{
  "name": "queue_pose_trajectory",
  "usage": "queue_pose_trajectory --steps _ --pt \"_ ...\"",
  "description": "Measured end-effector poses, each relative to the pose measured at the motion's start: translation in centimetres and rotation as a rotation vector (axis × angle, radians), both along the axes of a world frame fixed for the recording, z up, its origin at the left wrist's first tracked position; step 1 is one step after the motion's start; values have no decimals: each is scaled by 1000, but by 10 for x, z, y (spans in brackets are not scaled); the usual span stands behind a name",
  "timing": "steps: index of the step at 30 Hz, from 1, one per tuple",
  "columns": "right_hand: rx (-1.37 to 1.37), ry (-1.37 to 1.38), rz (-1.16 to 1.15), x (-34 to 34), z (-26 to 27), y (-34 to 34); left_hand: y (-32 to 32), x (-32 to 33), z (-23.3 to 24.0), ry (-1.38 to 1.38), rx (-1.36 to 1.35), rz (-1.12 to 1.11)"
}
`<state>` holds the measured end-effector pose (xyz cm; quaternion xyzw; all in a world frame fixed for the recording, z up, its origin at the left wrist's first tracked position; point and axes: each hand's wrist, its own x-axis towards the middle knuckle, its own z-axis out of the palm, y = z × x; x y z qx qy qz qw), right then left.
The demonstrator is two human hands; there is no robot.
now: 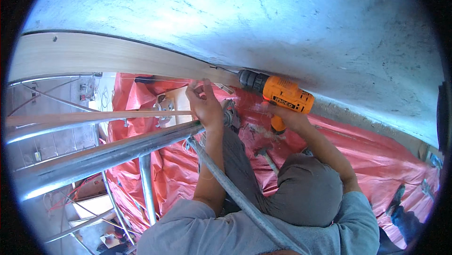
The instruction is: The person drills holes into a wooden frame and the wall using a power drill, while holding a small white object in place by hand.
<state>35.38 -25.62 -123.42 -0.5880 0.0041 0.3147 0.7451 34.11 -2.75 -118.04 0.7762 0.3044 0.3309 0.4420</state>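
My right hand (290, 115) grips an orange and black cordless drill (289, 94) by its handle. A long bit runs left from the chuck, with its tip close to a small dark fastener (213, 67) in a pale wooden board (116, 55). The board lies along the lower edge of a rough, bluish-white surface (226, 14). My left hand (206, 104) is raised beneath the board, fingers apart and at its lower edge; I see nothing held in it. A thin line (166, 79) runs below the board towards those fingers.
Thick metal scaffold tubes (106, 152) cross at left, beside a thin wooden strip (106, 116). A slanting tube (226, 180) passes before my body. Red sheeting (370, 149) covers the platform. A hammer-like tool (270, 161) lies by my knee. Another person's leg (406, 221) shows at right.
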Motion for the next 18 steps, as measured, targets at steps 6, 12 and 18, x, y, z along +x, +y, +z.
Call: queue_pose_trajectory --steps 6,12,18 --pt "27 23 73 3 -4 3 24 16 8 103 443 -125" --pt "60 -71 38 8 -14 9 13 24 14 114 276 -82" --pt "28 5 114 13 -18 6 17 24 14 170 330 -38"
